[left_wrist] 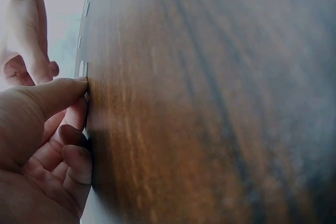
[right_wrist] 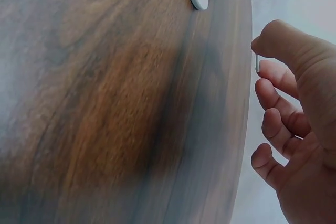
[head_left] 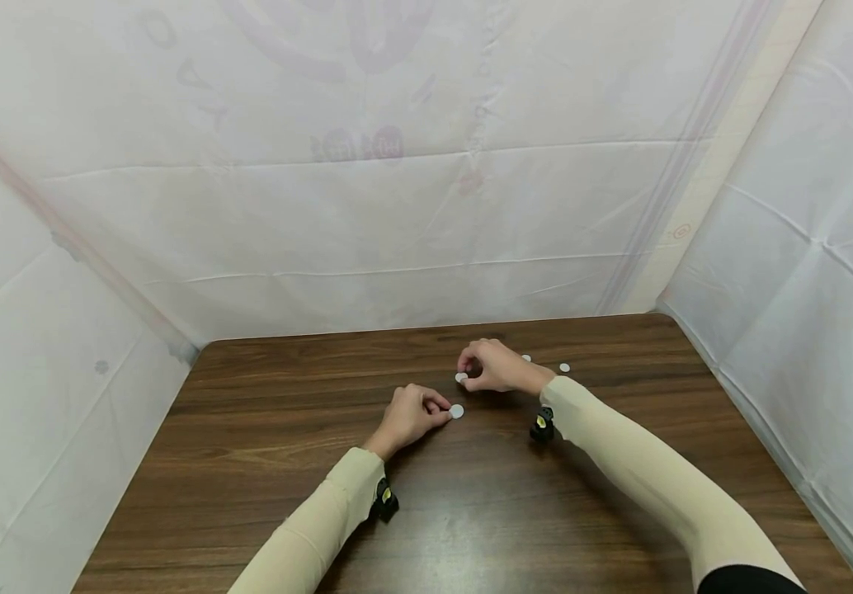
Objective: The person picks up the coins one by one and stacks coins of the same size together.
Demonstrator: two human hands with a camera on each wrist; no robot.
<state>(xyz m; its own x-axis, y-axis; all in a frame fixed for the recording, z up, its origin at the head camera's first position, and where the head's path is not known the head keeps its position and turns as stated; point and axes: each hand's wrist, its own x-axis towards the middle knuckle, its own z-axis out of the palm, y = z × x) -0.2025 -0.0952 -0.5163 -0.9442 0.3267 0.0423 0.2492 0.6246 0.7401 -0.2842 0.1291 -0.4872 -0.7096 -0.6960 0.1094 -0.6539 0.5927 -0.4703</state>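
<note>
Head view: left hand [head_left: 410, 416], fingers curled, pinches the edge of a white disc [head_left: 457, 411] on the wood-grain table [head_left: 285, 437]. Right hand [head_left: 499, 366] grips a second disc [head_left: 460, 377], thumb to forefinger. Third disc [head_left: 526, 358] and fourth disc [head_left: 564, 368] lie near the right wrist.

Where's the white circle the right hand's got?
In the head view, just right of centre: the white circle is pinched by the right hand, beyond the left hand.
</note>
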